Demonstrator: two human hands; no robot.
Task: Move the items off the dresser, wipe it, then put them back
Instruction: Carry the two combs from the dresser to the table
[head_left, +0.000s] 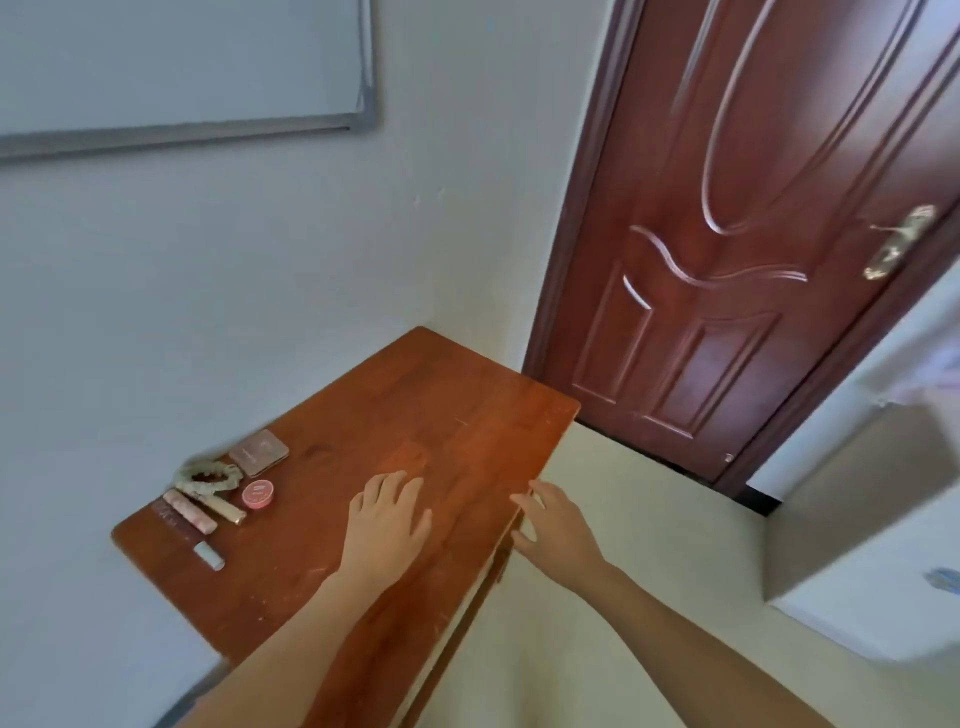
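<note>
My left hand lies flat, empty, on the reddish-brown wooden dresser surface, right of the round red tin; my right hand, fingers loose, is farther right at the surface's edge.

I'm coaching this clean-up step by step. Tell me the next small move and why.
Probably reach the left hand toward the red tin and lift it off. The small items sit grouped on the dresser by the wall, neither that hand nor the right hand holds anything, and the tin lies nearest the left hand.
</note>
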